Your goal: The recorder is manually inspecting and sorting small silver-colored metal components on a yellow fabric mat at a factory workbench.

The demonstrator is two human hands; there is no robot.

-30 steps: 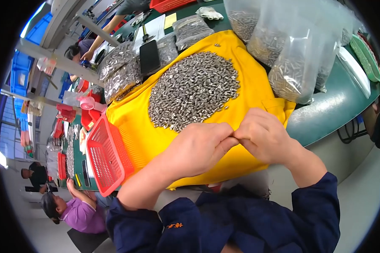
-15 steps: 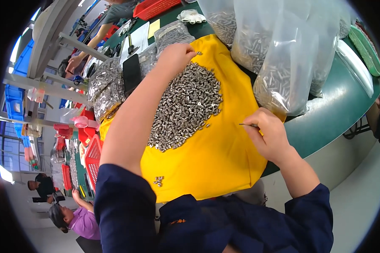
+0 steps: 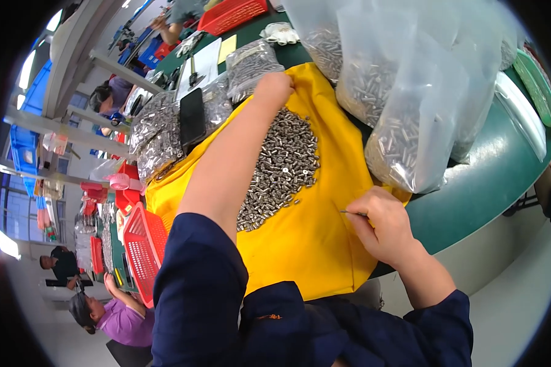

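Note:
A pile of small silver screws (image 3: 283,160) lies on a yellow cloth (image 3: 300,244) spread over a green table (image 3: 502,177). My left hand (image 3: 273,90) reaches far out to the top edge of the pile, fingers curled; what it holds is hidden. My right hand (image 3: 379,225) rests on the cloth near the table's front edge and pinches a thin metal pin (image 3: 351,213) between thumb and fingers. Clear plastic bags of screws (image 3: 404,116) stand just beyond my right hand.
More bags of screws (image 3: 165,131) and a black phone (image 3: 192,117) lie left of the cloth. A red basket (image 3: 146,252) sits at the left edge, another (image 3: 231,13) at the back. Other people work at benches on the left.
A second ago both hands met at the cloth's front edge. My left arm then stretched out to the far side of the screw pile, while my right hand stayed near the front with the pin.

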